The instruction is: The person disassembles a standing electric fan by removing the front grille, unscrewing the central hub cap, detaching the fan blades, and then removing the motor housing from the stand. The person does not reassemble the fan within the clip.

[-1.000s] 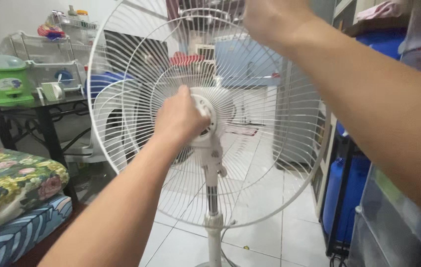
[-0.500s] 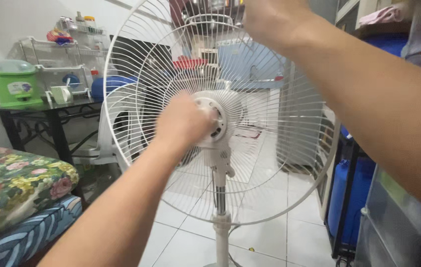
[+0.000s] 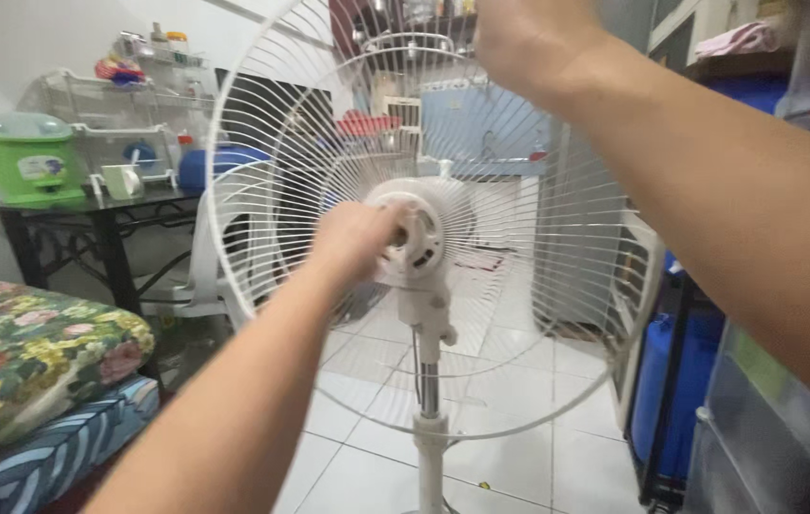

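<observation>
The left hand [image 3: 357, 240] was curled against the round white hub [image 3: 416, 231] at the centre of the wire fan guard [image 3: 538, 286], fingers pressed together on its front. The right hand [image 3: 529, 38] gripped the guard's upper rim, though how its fingers closed could not be told. The guard stood on a white pole [image 3: 429, 438], right of a black table [image 3: 91, 214].

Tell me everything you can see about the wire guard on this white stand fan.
The wire guard is a round white grille of thin radial spokes and rings, seemingly coated metal. It stands upright around the motor hub atop the pole. The right hand grips its upper rim; the left hand is at the hub.
</observation>
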